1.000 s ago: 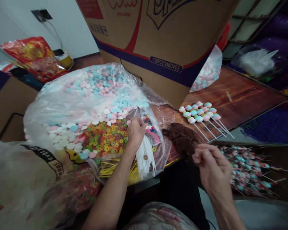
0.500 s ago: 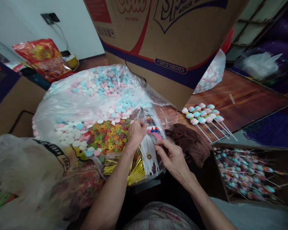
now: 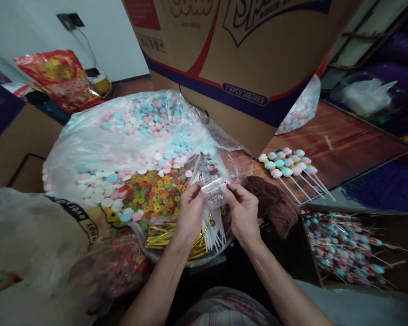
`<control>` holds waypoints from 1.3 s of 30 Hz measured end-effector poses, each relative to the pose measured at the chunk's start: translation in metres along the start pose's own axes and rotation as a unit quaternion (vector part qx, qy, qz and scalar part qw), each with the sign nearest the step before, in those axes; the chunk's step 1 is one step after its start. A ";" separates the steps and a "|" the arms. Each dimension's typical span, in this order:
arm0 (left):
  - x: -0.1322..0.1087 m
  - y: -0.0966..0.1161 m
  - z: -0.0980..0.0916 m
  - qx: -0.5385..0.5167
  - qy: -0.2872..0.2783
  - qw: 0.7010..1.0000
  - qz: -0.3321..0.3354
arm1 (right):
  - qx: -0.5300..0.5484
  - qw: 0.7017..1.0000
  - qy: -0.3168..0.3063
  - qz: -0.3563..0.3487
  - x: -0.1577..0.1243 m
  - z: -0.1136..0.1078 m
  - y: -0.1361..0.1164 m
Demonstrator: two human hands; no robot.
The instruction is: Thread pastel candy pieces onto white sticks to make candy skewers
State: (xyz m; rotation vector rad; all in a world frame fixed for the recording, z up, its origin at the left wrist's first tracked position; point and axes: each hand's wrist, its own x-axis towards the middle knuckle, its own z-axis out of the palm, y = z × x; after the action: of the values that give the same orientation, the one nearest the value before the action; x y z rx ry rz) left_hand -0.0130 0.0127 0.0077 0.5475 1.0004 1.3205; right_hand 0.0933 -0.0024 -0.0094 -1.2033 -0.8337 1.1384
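Observation:
Between my two hands is a small clear plastic bag with printed marks on it. My left hand pinches its left edge, and my right hand pinches its right edge near a small red and blue spot. Below lie white sticks and gold twist ties in a round tray. Colourful ring candies are heaped left of my left hand. Behind them, a big clear bag holds pink, blue and white marshmallows.
Several marshmallow skewers lie on the wooden surface at right. Below them, an open box holds many wrapped ones. A brown cloth sits beside my right hand. A large carton stands behind; a plastic sack is at left.
My hands have drawn level, with the small clear bag now stretched between them. My right hand has risen slightly, and my left hand has come lower.

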 end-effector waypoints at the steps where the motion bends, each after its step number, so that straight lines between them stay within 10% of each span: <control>1: -0.001 0.000 0.002 -0.017 -0.002 1.000 -0.006 | -0.016 1.000 -0.005 -0.009 0.000 -0.001 -0.002; 21: -0.002 -0.003 0.004 -0.106 0.129 0.986 -0.024 | -0.223 0.959 -0.106 -0.141 0.006 -0.033 -0.017; 39: 0.000 -0.009 0.011 -0.117 0.099 0.988 -0.024 | -0.156 0.982 -0.087 -0.063 -0.003 -0.052 -0.025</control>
State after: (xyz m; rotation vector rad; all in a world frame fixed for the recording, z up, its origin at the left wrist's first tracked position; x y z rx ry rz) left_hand 0.0009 0.0131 0.0061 0.2154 0.9949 1.4460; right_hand 0.1465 -0.0187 0.0052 -1.2961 -1.2392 1.0446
